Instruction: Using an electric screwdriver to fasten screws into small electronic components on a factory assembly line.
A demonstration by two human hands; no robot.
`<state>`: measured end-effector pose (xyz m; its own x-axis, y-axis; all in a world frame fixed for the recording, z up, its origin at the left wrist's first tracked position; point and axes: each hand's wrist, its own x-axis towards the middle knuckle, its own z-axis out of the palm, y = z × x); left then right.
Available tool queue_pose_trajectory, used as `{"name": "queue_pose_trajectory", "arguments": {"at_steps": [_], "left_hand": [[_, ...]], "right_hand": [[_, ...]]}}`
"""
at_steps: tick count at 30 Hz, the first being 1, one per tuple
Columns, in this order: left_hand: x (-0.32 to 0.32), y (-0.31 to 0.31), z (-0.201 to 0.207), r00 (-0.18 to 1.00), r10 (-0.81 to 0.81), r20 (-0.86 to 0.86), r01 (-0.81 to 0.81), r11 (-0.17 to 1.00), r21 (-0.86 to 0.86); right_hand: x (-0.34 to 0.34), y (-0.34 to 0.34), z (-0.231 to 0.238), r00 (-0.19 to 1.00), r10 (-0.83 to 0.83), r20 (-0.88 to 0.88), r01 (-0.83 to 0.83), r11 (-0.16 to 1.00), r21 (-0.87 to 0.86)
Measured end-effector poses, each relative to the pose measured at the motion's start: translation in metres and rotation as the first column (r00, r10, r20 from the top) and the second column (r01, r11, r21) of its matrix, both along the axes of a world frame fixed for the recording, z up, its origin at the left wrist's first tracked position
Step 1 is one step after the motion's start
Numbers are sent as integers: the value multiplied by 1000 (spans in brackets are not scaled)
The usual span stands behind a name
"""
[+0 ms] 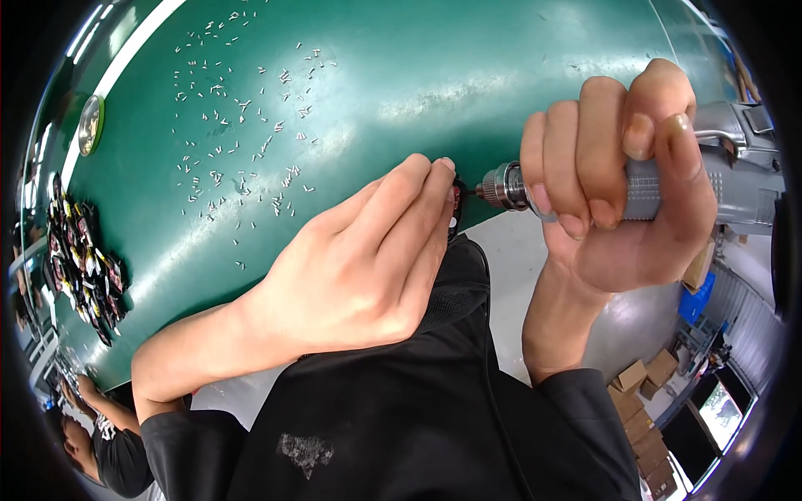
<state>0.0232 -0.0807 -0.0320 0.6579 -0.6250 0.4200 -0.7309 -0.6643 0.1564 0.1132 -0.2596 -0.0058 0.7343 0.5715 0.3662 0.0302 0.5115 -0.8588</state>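
My right hand [618,184] is closed around the grey body of an electric screwdriver [739,188], held level with its metal nose pointing left. Between the fingertips of my left hand [359,259] is a small black part [456,204], mostly covered by the fingers. The thin bit reaches that part's right side; whether it touches a screw there is too small to tell. Both hands are at the near edge of the green table [468,50]. Many tiny silver screws [280,127] lie scattered beyond and left of my left hand.
A heap of small black parts [79,255] sits on the table at far left, with a round shallow dish [90,125] beyond it. Another person [117,426] is at lower left. Cardboard boxes [643,417] and a blue bin [696,298] stand at lower right.
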Motion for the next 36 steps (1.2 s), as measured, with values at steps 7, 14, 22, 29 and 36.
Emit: {"name": "queue_pose_trajectory", "arguments": {"at_steps": [7,14,22,29,36], "left_hand": [[5,7,-5,1000,0,-4,0,996,-85],[-7,11,4,988,-10,-153,12,1000,11],[-68,132,45,814,574,-86,-581,808,-101],[-154,299,52,165,978,130,-986,164,16],[-169,348,18,54,998,-31,-998,54,23]], "right_hand": [[1,21,11,994,56,95,-46,994,-99],[-8,23,-1,997,52,-51,-48,996,69],[-9,4,-6,981,107,-164,-32,913,407],[-23,19,-25,934,56,-353,71,938,338],[-39,21,-36,870,27,-492,145,941,307]]}}
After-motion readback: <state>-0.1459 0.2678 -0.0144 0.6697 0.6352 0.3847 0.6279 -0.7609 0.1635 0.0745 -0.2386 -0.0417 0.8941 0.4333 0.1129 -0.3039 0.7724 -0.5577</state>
